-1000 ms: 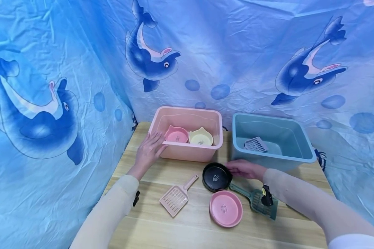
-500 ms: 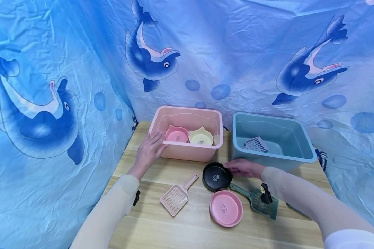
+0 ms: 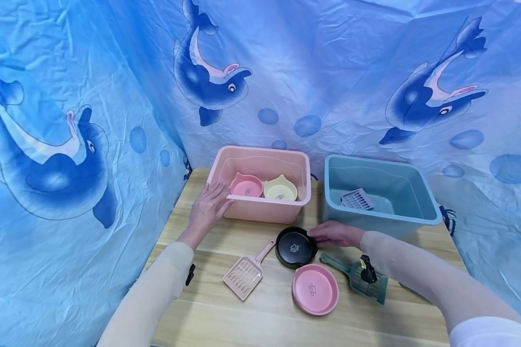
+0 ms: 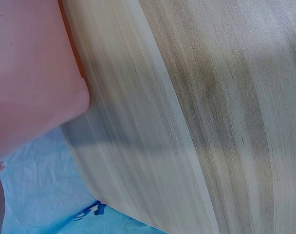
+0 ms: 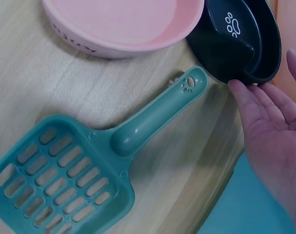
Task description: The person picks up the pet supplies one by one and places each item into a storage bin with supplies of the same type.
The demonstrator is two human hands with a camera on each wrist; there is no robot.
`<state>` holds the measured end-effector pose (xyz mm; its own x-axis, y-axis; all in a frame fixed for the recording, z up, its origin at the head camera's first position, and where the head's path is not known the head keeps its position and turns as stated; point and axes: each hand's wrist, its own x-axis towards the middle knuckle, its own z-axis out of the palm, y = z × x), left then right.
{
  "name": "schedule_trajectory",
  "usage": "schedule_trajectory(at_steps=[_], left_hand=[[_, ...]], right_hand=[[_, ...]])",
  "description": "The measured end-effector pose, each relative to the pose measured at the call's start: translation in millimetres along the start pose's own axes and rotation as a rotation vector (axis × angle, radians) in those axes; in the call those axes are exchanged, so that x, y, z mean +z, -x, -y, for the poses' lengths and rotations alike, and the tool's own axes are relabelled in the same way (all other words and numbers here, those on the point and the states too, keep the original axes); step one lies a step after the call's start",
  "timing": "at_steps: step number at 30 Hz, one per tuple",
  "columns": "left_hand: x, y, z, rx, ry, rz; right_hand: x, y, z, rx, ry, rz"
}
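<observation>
My left hand (image 3: 206,208) rests with straight fingers on the front left rim of the pink bin (image 3: 265,212). A red-pink cat-eared bowl (image 3: 246,187) and a cream cat-eared bowl (image 3: 280,189) lie inside that bin. With its fingertips, my right hand (image 3: 335,233) touches the right side of a round black pet bowl (image 3: 294,250) marked with a paw print. In the right wrist view the fingers reach the bowl's lower wall (image 5: 221,61), and the thumb stands apart from it. A round pink pet bowl (image 3: 315,290) sits just in front of the black one.
A green litter scoop (image 3: 364,284) lies by my right forearm, partly covered by it. Left of the bowls is a pink litter scoop (image 3: 244,277). The blue bin (image 3: 373,224) at the back right holds a grey-lilac scoop (image 3: 357,198). Dolphin-print curtains hang behind the wooden table (image 3: 217,320).
My right hand has moved slightly left, and the black bowl has shifted left with it. My left hand stays on the pink bin's rim.
</observation>
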<state>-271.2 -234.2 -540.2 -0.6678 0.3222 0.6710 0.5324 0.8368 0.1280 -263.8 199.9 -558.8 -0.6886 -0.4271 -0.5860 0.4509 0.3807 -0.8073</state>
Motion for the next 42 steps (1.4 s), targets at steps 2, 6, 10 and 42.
schedule_trajectory(at_steps=[2, 6, 10, 42], left_hand=[[-0.4, 0.2, 0.2, 0.0, -0.006, 0.001], [-1.8, 0.5, -0.1, 0.0, -0.014, 0.007], [-2.5, 1.3, -0.7, 0.001, -0.008, 0.008], [-2.6, 3.8, -3.3, -0.023, -0.012, 0.025]], right_hand=[[0.8, 0.1, 1.8, -0.007, 0.045, 0.004], [4.1, -0.2, 4.8, -0.013, 0.09, 0.003], [8.0, -1.9, 6.1, -0.014, 0.091, 0.004], [19.1, -15.0, 8.0, -0.041, 0.238, -0.062]])
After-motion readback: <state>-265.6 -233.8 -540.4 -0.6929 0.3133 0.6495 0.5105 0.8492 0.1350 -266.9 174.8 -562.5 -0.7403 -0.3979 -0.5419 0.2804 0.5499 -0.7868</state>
